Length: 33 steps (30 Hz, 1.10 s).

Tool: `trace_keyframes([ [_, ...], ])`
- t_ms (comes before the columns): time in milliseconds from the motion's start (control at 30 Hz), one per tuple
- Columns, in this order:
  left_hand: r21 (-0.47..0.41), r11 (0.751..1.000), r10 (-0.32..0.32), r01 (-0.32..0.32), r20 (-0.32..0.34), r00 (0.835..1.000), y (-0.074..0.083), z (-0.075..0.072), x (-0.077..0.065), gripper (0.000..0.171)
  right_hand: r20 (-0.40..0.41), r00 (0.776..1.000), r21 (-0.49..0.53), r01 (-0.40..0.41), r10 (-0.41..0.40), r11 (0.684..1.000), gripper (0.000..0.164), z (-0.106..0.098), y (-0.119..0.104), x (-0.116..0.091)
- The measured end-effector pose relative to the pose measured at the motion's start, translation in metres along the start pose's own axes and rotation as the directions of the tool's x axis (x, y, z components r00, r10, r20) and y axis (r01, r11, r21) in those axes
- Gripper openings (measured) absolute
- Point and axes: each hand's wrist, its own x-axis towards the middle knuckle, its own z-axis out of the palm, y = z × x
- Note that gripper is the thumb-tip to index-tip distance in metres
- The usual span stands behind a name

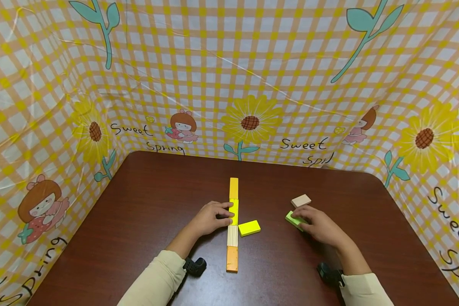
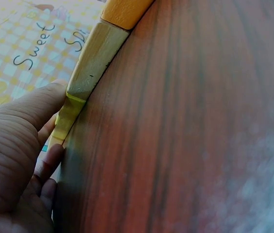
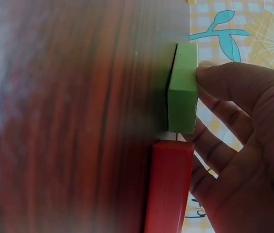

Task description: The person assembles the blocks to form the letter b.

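A straight row of wooden blocks runs away from the front of the table. The left hand (image 1: 209,219) rests its fingertips on a yellow block (image 1: 234,208) in that row; its fingers reach out, only loosely bent. A ribbed pale block (image 1: 232,236) adjoins it on the near side. Over at the right, the right hand (image 1: 321,226) holds a light green block (image 3: 183,92) between thumb and fingers, low at the tabletop. A red block (image 3: 168,187) shows beside the green one in the right wrist view; in the head view the hand hides it.
Orange blocks form the row's near end (image 1: 232,259) and far end (image 1: 233,188). A bright yellow block (image 1: 249,228) lies at an angle right of the row. Beyond the right hand lies a pale wood block (image 1: 301,200). Checked cloth (image 1: 199,76) walls surround the dark table (image 1: 157,178).
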Motion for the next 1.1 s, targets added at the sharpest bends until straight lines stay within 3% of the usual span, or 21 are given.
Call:
trace_keyframes([
  [233, -0.001, 1.0, 0.01, -0.01, -0.009, 1.0, 0.001, -0.001, -0.001, 0.024, -0.008, 0.998, 0.012, 0.06, -0.06, 0.998, 0.027, 0.004, -0.003, 0.002],
  [500, 0.004, 1.0, 0.012, -0.012, -0.01, 1.0, 0.003, -0.001, -0.001, 0.024, 0.062, 0.998, 0.064, 0.028, -0.032, 0.998, 0.027, 0.007, -0.01, 0.005],
  [833, -0.001, 1.0, 0.006, -0.006, -0.012, 1.0, 0.0, 0.0, 0.0, 0.024, 0.078, 0.993, 0.098, 0.083, -0.09, 0.992, 0.03, 0.011, -0.015, 0.008],
  [1100, 0.001, 1.0, 0.009, -0.009, -0.016, 1.0, 0.001, 0.0, -0.001, 0.024, 0.127, 0.987, 0.145, 0.079, -0.098, 0.986, 0.032, 0.014, -0.019, 0.009],
])
